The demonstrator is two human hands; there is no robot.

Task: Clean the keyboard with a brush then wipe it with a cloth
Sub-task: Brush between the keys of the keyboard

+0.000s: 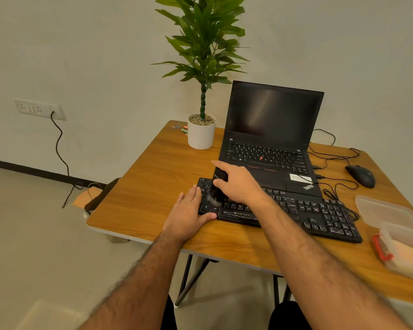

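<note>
Two hands: both at the left end of the black full-size keyboard (296, 210) lying on the brown wood-grain tabletop (153, 186).
Left hand (188, 210): flat, fingers straight on the left edge keys, thumb along the front rim, steadying.
Right hand (239, 184): curled round the black-handled brush (218, 184), forefinger stretched along the handle's top.
Brush: just right of the left hand's fingertips, tilted, dark bristles down on the keys.
Keyboard: under both hands, running off right past the right forearm; white brand lettering on the front edge.
Beyond the right hand: open black laptop (270, 139), dark screen, its front edge touching the keyboard's back edge.
Beyond the left hand: green leafy plant in a white round pot (201, 135).
Far right of the right hand: black wired mouse (360, 176); nearer, a clear plastic lidded box with a red clasp (396, 236), pale orange contents inside, whether cloth cannot tell.
Far left of the left hand: white wall socket (39, 109) with a black cable hanging to the floor.
</note>
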